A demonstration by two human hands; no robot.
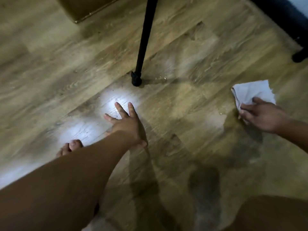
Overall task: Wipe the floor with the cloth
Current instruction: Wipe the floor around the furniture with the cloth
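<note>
A white cloth [251,92] lies crumpled on the wood-look floor [183,105] at the right. My right hand [261,115] grips its near edge and presses it to the floor. My left hand [128,124] is spread flat on the floor in the middle, fingers apart, holding nothing. A bright patch of reflected light lies just under and left of its fingers. The picture is blurred by motion.
A black tripod leg [141,47] stands on the floor just beyond my left hand. Another black foot [300,55] sits at the far right. A brown box corner [83,10] is at the top left. My bare toes [70,147] show at the left, my knee [270,214] at the bottom right.
</note>
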